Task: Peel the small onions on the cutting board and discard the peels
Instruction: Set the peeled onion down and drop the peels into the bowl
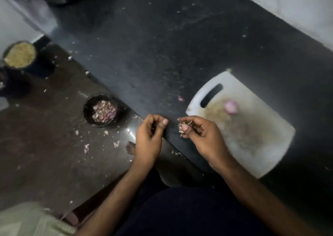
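Head view: two hands hover at the counter edge. Right hand [201, 134] pinches a clump of papery peels [181, 125]; left hand [149, 136] has curled fingers, holding nothing visible. One peeled onion [230, 107] lies on the cutting board [252, 136] beyond the right fingers. Two bowls sit left: one with peels [101, 110], one farther with yellowish contents [19, 56].

Both forearms are bare, no sleeves reaching the wrists, and no rings, watch or bracelets show. A dark navy cloth garment [180, 212] covers the lap. One bare foot [131, 148] is unshod.
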